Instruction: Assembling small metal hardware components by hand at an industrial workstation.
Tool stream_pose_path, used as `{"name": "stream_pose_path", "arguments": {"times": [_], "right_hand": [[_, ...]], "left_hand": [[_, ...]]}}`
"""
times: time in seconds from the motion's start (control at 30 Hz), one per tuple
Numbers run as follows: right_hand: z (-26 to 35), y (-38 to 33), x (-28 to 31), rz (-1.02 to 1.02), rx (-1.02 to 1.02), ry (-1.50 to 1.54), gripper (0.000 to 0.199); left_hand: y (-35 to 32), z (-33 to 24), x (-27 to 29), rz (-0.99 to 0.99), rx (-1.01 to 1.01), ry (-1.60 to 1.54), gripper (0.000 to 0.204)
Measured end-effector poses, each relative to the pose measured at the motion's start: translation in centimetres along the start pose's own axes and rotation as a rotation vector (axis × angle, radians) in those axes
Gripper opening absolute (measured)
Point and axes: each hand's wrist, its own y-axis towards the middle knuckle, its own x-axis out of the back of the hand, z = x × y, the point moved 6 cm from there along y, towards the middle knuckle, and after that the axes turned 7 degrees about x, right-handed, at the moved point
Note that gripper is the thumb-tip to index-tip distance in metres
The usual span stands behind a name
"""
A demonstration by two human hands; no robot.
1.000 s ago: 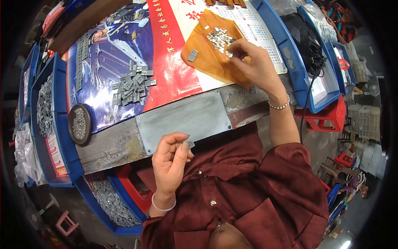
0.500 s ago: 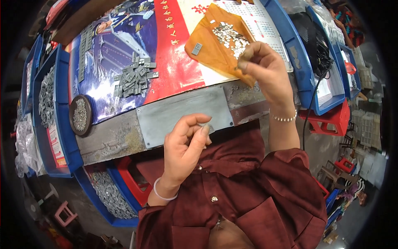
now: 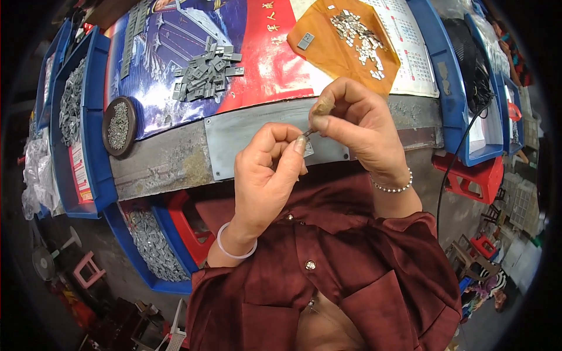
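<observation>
The left hand [image 3: 266,172] pinches a small gray piece [image 3: 309,148] while the right hand [image 3: 363,126] pinches a tiny dark bit [image 3: 310,133] right beside it, and behind them gray pieces [image 3: 208,73] lie heaped left of an orange sheet [image 3: 319,35] with shiny bits [image 3: 360,38] on it.

Gold characters [image 3: 271,26] are printed down the red poster band [image 3: 272,76]; tiny calendar rows [image 3: 413,50] on white, red-white bin paper [image 3: 81,175] also printed, illegible.

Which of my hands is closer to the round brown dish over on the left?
Your left. The left hand is to the right of the round brown dish and slightly nearer your body; the right hand is farther right still.
</observation>
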Motion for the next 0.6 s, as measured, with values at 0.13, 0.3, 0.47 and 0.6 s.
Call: {"name": "stream_pose_path", "arguments": {"times": [0.13,0.3,0.47,0.6], "right_hand": [[-0.4,0.0,-0.2,-0.012,-0.072,0.053,0.017],[-0.9,-0.4,-0.8,0.028,-0.045,0.005,0.017],[-0.5,-0.5,-0.9,0.011,0.002,-0.054,0.018],[-0.1,-0.9,-1.4,-0.021,0.095,-0.109,0.017]], "left_hand": [[-0.1,0.2,0.4,0.011,0.024,-0.051,0.010],[-0.3,1.0,0.6,0.032,0.047,-0.069,0.010],[-0.5,1.0,0.9,-0.008,-0.006,-0.046,0.012],[-0.4,1.4,1.3,-0.096,-0.145,-0.002,0.021]]}}
